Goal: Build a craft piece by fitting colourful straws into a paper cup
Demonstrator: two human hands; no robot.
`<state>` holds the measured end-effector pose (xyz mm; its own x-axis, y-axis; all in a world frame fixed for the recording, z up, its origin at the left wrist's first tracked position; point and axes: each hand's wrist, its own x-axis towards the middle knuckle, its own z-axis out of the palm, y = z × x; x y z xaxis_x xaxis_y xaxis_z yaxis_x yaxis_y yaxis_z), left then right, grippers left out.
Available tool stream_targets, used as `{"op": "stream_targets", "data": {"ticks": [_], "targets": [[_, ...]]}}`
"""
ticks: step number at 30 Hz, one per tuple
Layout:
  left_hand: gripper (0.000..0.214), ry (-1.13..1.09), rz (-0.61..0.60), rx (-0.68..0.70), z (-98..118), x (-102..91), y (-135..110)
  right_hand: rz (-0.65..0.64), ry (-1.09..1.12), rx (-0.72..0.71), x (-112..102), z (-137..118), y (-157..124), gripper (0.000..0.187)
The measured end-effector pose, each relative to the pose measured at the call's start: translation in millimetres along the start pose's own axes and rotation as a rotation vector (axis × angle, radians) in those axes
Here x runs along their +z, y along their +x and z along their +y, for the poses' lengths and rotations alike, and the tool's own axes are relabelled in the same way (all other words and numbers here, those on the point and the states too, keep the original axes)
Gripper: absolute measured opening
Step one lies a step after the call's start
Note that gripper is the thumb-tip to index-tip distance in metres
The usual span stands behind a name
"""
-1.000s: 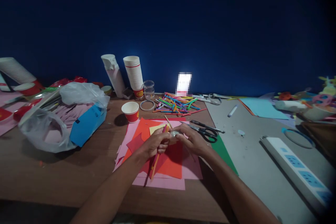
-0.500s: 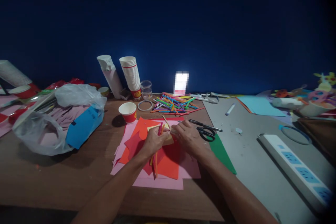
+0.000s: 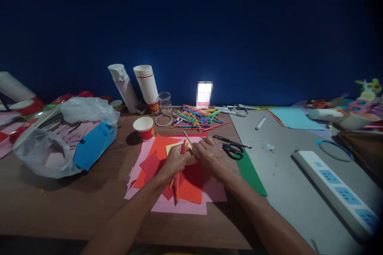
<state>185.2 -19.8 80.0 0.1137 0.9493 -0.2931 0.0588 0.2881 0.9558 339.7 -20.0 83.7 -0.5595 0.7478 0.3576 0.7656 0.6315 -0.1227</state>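
Observation:
Both hands meet over a stack of pink, red and orange paper sheets (image 3: 191, 191) near the table's front. My left hand (image 3: 175, 161) is closed round a small bundle of coloured sticks (image 3: 177, 181) whose ends poke out above and below the fist. My right hand (image 3: 209, 155) is pinched against the top of that bundle, its fingers pressed together; what lies under them is hidden. A yellow paper piece (image 3: 173, 147) lies just behind the left hand. Black scissors (image 3: 231, 148) rest right of my right hand.
A heap of coloured sticks (image 3: 197, 117) lies behind, with a red paper cup (image 3: 144, 127), a cup stack (image 3: 147, 85), a tape ring (image 3: 163, 120) and a small jar (image 3: 164, 101). A plastic bag with a blue box (image 3: 68, 137) sits left. A green sheet (image 3: 249, 171), power strip (image 3: 335, 191) and grey mat (image 3: 284, 159) lie right.
Both hands have dropped from just above the paper onto it and slid slightly back, still holding the sticks. The view has shifted a little to the right.

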Motion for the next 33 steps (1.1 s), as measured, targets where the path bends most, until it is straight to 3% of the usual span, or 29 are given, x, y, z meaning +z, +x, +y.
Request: {"op": "stream_targets", "data": {"ticks": [8, 16, 33], "targets": [[0.02, -0.144, -0.071, -0.063, -1.1, 1.8, 3.9, 0.058, -0.078, 0.001, 5.7, 4.2, 3.2, 0.011], [0.026, -0.132, -0.092, -0.007, -7.0, -0.9, 4.6, 0.057, -0.13, 0.001, 2.2, 4.9, 3.9, 0.012], [0.017, 0.017, 0.016, 0.021, -1.8, 1.0, 2.9, 0.009, -0.125, -0.008, -2.0, 0.1, 2.8, 0.015]]}}
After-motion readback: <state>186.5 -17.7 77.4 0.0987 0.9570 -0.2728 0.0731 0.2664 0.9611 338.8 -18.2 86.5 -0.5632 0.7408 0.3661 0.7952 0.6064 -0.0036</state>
